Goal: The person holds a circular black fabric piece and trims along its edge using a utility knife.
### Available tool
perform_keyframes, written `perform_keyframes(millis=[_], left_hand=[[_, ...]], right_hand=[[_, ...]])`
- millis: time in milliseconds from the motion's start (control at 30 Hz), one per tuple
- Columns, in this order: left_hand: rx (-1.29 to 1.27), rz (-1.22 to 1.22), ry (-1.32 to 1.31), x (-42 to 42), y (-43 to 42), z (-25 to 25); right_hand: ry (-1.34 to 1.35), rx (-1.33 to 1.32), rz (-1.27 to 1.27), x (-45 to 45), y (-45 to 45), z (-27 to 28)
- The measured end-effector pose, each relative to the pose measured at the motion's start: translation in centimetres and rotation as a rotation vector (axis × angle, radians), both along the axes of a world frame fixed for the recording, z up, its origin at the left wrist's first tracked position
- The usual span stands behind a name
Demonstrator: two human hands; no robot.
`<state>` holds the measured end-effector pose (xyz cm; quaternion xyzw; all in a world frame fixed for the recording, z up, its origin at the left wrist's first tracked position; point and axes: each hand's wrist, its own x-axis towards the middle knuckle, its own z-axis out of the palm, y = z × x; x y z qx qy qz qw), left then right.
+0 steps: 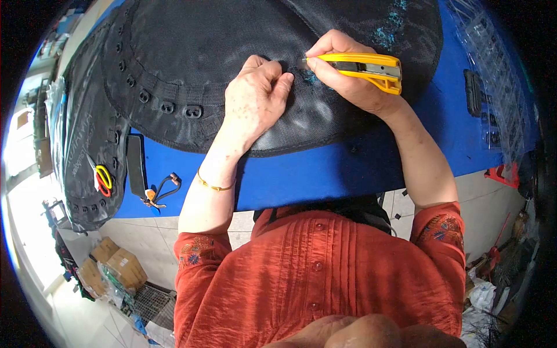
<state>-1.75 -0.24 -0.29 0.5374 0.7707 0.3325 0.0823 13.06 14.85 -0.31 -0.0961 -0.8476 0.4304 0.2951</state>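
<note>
My right hand [348,75] is closed around a yellow utility knife [371,66], its tip pointing left and close to the black mesh fabric [191,40]. My left hand [256,95] presses on the same fabric just left of the knife tip, its fingers curled; whether it pinches the cloth is hard to see. Black plastic fittings [193,111] line the fabric's curved edge. Blue-green marks [390,32] show on the cloth, with more near the knife tip.
The fabric lies on a blue table [290,182]. To the left are a phone-like black object [136,165], a corded keyring [155,197] and scissors [103,180] on another black piece. Clear plastic packaging [493,69] lies at the right. Cardboard boxes [125,267] stand on the floor.
</note>
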Motion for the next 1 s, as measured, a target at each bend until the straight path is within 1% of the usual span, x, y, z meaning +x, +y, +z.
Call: perform_keyframes(millis=[67, 167, 233, 267, 300, 367, 400, 500, 533, 600, 633, 667, 733, 767, 1000], left_hand=[[-0.001, 0.001, -0.001, 0.1, 0.0, 0.1], [0.0, 0.0, 0.002, 0.0, 0.0, 0.0], [0.003, -0.002, 0.007, 0.0, 0.0, 0.0], [0.014, 0.006, -0.003, 0.1, 0.0, 0.0], [0.025, 0.013, -0.014, 0.1, 0.0, -0.1], [0.008, 0.014, -0.027, 0.1, 0.0, 0.1], [-0.009, 0.017, -0.04, 0.1, 0.0, 0.1], [0.007, 0.011, -0.025, 0.1, 0.0, 0.1], [0.006, 0.012, -0.025, 0.1, 0.0, 0.0], [0.018, 0.011, -0.023, 0.1, 0.0, 0.0], [0.018, 0.011, -0.023, 0.1, 0.0, 0.0], [0.006, 0.012, -0.026, 0.1, 0.0, 0.1], [-0.005, 0.013, -0.028, 0.1, 0.0, 0.1], [-0.009, 0.004, -0.012, 0.0, 0.0, 0.1], [0.011, -0.007, 0.017, 0.0, 0.0, 0.0]], right_hand=[[-0.022, -0.007, 0.012, 0.1, 0.0, 0.0], [-0.04, 0.071, -0.018, 0.2, 0.1, 0.0], [0.12, 0.128, -0.09, 0.1, 0.2, 0.1], [0.126, 0.095, -0.097, -0.1, 0.1, 0.3], [0.125, 0.094, -0.098, 0.0, 0.0, 0.3], [0.065, 0.089, -0.005, 0.0, 0.0, 0.0], [0.016, 0.045, -0.013, 0.0, -0.3, 0.1], [0.016, 0.06, -0.033, 0.1, 0.0, -0.1], [0.024, 0.111, -0.089, 0.2, 0.2, 0.1], [0.071, 0.104, -0.082, 0.1, 0.6, 0.1], [0.135, 0.168, -0.064, -0.1, 0.7, -0.1], [0.135, 0.168, -0.064, -0.1, 0.5, -0.1], [0.053, 0.129, -0.048, 0.0, -0.2, 0.2], [-0.012, -0.006, -0.051, 0.0, -0.4, -0.1], [0.043, 0.084, -0.066, -0.3, -0.4, -0.3]])
